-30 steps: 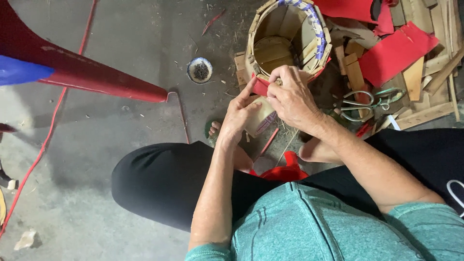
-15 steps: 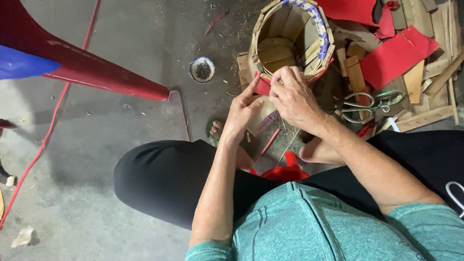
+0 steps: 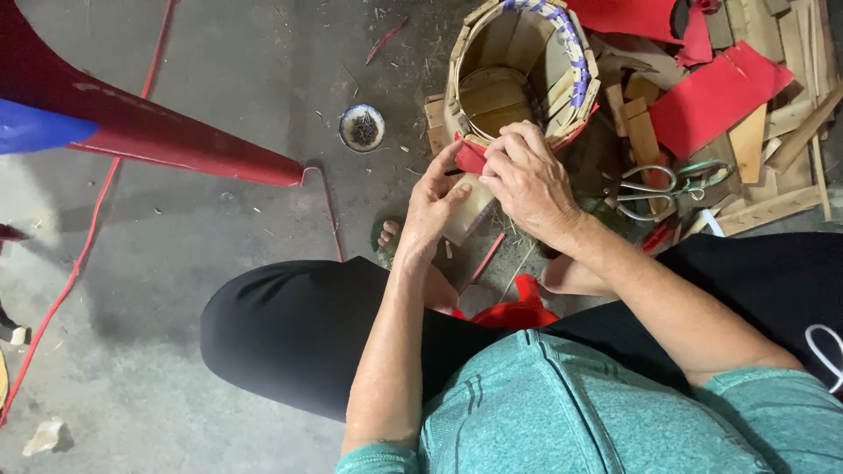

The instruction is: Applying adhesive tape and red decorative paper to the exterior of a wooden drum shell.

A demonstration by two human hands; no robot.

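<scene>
Shifted only slightly since a second ago: wooden bucket (image 3: 520, 66) on its side on the concrete floor (image 3: 219, 254), just past the knees, red paper strip (image 3: 470, 158) pressed at its near rim. Left hand (image 3: 432, 206) pinching that strip, right hand (image 3: 531, 180) curled shut over the rim beside it, what its fingertips grip hidden. Likely trouble: thin paper tearing or creasing under an uneven pull, bucket rolling toward the scissors (image 3: 654, 189) and scrap wood (image 3: 773, 167), staves splintering into fingers.

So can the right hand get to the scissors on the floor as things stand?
Probably yes. The scissors lie in the open on the scraps just beside the right hand, with nothing over them. But that hand is busy at the rim of the wooden bucket, so it would have to let go first.
</scene>
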